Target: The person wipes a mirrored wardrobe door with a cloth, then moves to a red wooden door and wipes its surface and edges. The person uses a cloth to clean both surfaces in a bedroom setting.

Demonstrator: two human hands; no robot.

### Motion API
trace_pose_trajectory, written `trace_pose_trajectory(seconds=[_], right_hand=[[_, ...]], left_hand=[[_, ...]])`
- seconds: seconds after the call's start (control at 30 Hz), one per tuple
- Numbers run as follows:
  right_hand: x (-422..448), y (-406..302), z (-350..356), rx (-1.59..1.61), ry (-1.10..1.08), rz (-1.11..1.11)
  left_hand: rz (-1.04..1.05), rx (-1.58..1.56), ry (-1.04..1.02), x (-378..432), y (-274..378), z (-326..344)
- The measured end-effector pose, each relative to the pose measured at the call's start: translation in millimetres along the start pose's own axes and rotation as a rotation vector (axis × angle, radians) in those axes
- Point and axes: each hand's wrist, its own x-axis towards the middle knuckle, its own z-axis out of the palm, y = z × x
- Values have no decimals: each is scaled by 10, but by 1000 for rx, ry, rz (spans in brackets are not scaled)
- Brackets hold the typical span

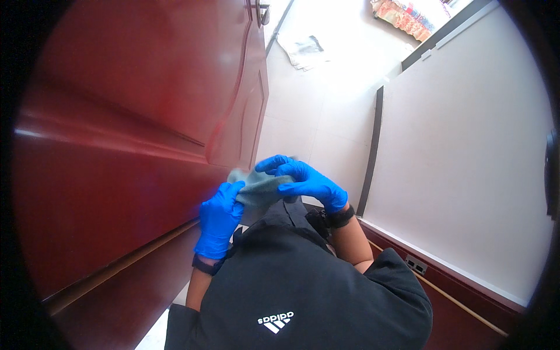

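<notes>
A grey-green cloth [261,189] is bunched between my two hands in front of my waist, slightly blurred. My left hand [222,218], in a blue disposable glove, pinches its left end between thumb and fingers. On the other side my right hand [308,181], gloved in the same blue, grips the right end with thumb below and fingers above. Dark bands circle both wrists. Just left of my hands stands a dark red panelled door [153,109], its edge behind the cloth.
A metal lever handle [264,14] sticks out near the door's top edge. A whitish cloth or sheet [302,51] lies on the pale tiled floor [323,113] beyond. To the right rises a white wall [455,144] with a dark red base and a socket plate [416,264].
</notes>
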Motion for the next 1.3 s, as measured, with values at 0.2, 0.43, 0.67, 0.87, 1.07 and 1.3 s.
trace_pose_trajectory(seconds=[0.2, 0.43, 0.67, 0.87, 1.07, 1.3], right_hand=[[6, 115, 145, 25, -45, 191], [302, 260, 97, 140, 47, 215], [700, -173, 283, 548, 58, -87], [1161, -150, 194, 190, 141, -80], [2190, -1214, 8, 119, 300, -682], [2660, -955, 1283, -560, 410, -1054]], left_hand=[[-213, -850, 45, 182, 144, 7], [-151, -814, 175, 302, 230, -131], [-174, -174, 283, 394, 279, -139], [-145, -10, 367, 348, 357, -153], [-340, 406, 702, -386, 159, -107], [-586, 869, 1106, -1085, 56, -178]])
